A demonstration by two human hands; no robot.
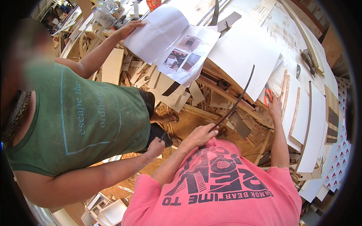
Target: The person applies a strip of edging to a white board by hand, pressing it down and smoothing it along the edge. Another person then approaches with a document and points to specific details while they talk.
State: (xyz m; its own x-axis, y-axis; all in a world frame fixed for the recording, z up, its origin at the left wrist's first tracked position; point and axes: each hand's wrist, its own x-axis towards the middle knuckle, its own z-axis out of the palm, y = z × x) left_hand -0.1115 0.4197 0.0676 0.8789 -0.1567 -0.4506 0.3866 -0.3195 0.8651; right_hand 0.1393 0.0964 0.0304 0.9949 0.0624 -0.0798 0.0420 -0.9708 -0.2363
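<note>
My left hand [200,136] is in front of my pink shirt, closed around the lower end of a thin dark brown strip [241,95], which looks like edge banding. The strip rises in a slight curve toward the white panel [245,56] on the table. At the table's near edge on the right, my right hand [275,108] has its fingers at the red-orange handles of a pair of scissors [268,95] and appears to grip them. The scissors' blades are hard to make out. Narrow wood-coloured strips [285,84] and white panel pieces [296,113] lie beside this hand.
At the left, a co-worker in a green sleeveless shirt [94,113] holds printed sheets [181,52] over the table edge and a dark pen-like thing in the other hand. Wood offcuts [151,77] fill the space below. A clamp-like tool [307,60] lies far right.
</note>
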